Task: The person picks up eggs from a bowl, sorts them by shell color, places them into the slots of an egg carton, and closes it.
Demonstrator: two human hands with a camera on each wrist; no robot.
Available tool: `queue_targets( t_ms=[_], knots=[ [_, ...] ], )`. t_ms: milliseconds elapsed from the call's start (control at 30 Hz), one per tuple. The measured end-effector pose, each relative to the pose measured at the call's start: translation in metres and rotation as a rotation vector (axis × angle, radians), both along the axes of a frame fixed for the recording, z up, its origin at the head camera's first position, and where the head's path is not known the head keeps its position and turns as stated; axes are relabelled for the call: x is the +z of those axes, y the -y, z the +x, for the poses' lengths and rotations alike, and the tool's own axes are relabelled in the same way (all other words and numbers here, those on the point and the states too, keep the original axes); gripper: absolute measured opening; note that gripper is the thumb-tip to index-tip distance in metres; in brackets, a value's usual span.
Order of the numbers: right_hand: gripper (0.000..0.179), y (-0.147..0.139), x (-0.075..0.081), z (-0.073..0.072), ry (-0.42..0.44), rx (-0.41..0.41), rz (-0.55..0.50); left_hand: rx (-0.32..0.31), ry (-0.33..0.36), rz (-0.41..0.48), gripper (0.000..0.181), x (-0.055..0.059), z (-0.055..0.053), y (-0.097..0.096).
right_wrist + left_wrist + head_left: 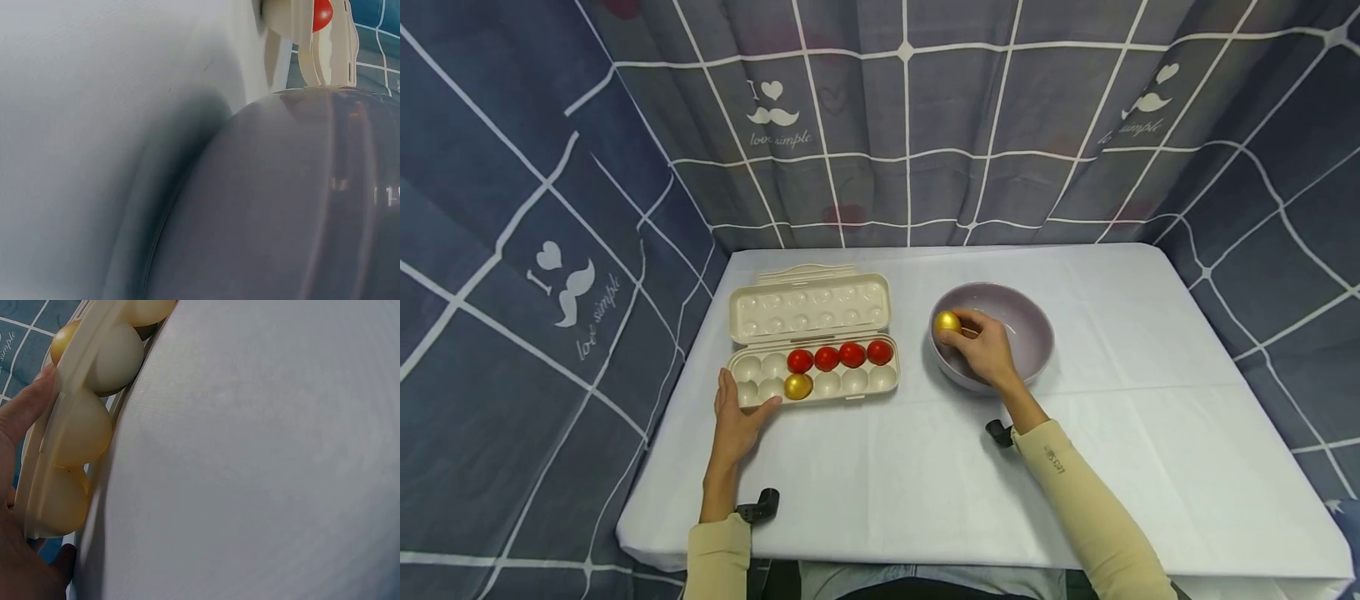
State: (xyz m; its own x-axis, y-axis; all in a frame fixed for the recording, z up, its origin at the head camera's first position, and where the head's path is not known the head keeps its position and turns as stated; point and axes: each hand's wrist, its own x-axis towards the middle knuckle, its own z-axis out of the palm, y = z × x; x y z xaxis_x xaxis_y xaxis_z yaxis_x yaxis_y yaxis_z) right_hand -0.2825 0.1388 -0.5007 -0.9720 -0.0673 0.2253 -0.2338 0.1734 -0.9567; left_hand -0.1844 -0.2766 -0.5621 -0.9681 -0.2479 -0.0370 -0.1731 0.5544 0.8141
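Note:
A cream egg carton [816,403] lies with its lid folded back. Several red eggs [852,355] fill part of its back row, and a golden egg [798,386] sits in the front row. My left hand [739,423] grips the carton's front left corner; in the left wrist view the thumb [39,394] lies on the carton's rim. Over the left side of a purple-grey bowl [1034,333], my right hand [983,346] pinches another golden egg [947,322] at the fingertips. The right wrist view shows the bowl's outer wall [250,206], not the hand.
A white cloth [910,467] covers the table. The carton's open lid [811,307] leans toward the back. Grey checked curtains [865,125] hang behind the table and along both sides. A small black camera [764,505] is worn at the left wrist.

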Motion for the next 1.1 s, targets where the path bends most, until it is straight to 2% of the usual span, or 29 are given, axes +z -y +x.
queue_targets(
  t_ms=[200, 433, 667, 767, 867, 1000, 1100],
  knots=[
    [0.04, 0.009, 0.026, 0.019, -0.003, -0.018, -0.023, 0.0, 0.011, -0.015, 0.12, 0.002, 0.0, 0.0],
    [0.038, 0.03, 0.029, 0.032, -0.057, 0.027, -0.057, 0.0, 0.005, -0.017, 0.12, 0.001, -0.001, 0.0],
    [0.038, 0.066, 0.028, 0.044, -0.125, 0.162, -0.044, -0.001, 0.003, -0.01, 0.12, 0.0, -0.002, 0.001],
    [0.037, 0.083, 0.024, 0.049, -0.163, 0.219, -0.017, -0.011, 0.0, -0.008, 0.119, 0.001, -0.001, 0.0],
    [0.036, 0.102, 0.002, 0.044, -0.186, 0.251, 0.017, -0.012, 0.001, -0.008, 0.118, 0.002, -0.001, 0.0],
    [0.035, 0.126, -0.027, 0.038, -0.143, 0.272, 0.039, -0.007, -0.004, 0.004, 0.118, 0.003, 0.0, 0.0],
    [0.035, 0.139, -0.03, 0.039, -0.114, 0.269, 0.055, -0.008, -0.011, 0.008, 0.118, 0.002, 0.0, 0.0]
  ],
)
